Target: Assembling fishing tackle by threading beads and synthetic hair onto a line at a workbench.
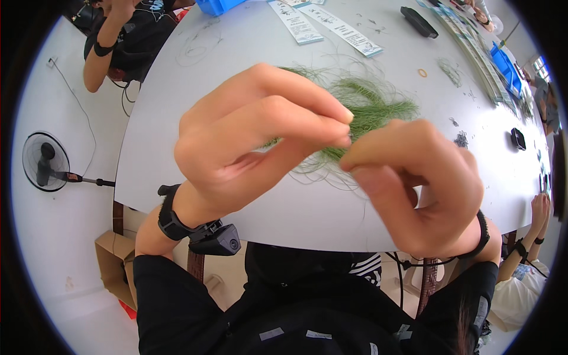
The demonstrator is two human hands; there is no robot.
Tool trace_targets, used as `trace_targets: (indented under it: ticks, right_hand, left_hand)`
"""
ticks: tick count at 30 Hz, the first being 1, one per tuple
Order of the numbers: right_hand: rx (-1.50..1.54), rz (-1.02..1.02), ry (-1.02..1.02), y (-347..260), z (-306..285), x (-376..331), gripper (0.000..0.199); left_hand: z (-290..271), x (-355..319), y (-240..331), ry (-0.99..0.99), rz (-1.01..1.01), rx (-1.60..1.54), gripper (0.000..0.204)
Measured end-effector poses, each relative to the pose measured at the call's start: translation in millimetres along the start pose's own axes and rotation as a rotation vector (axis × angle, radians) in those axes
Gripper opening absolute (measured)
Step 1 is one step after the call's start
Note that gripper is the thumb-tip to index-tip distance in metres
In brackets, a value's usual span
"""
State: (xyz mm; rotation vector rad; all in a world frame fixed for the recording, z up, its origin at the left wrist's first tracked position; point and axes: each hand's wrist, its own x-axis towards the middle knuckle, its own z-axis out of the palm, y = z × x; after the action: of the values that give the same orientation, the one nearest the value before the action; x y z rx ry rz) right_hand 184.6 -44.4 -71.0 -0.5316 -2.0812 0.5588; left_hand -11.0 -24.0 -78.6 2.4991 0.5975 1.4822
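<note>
My left hand (245, 133) is raised over the near part of the table, thumb and fingertips pinched together. Close beside it, my right hand (423, 183) makes a similar pinch, its thumb pressed to the curled forefinger. The two sets of fingertips almost meet. Whatever they grip, if anything, is too small to make out. Behind and below them lies a loose heap of thin green strands (378, 112), like fine line, with stray ends fanning over the table. My hands hide part of this heap.
On the white table (160, 142) lie printed paper strips (343, 28), a black case (419, 22), a tan ring (422, 73) and small dark bits (461, 139). A blue bin (506, 68) stands far right. Co-workers sit at left and right. A fan (45, 161) stands left, above a cardboard box (115, 266).
</note>
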Motion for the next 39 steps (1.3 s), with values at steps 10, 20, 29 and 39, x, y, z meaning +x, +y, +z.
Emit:
trace_targets:
  ticks: [10, 20, 29, 39]
  right_hand:
    - [0.014, 0.312, 0.025, 1, -12, 7, 0.008]
    - [0.331, 0.531, 0.037, 21, 3, 5, 0.01]
    - [0.732, 0.815, -0.099, 12, 9, 3, 0.012]
    - [0.889, 1.005, -0.107, -7, -3, 5, 0.012]
  left_hand:
    - [5, -2, -2, -0.021, -0.012, -0.116, 0.024]
    - [5, -4, 0, -0.009, -0.103, -0.226, 0.02]
    - [5, -5, -2, 0.061, -0.138, -0.221, 0.014]
    - [2, -5, -2, 0.034, -0.007, -0.037, 0.015]
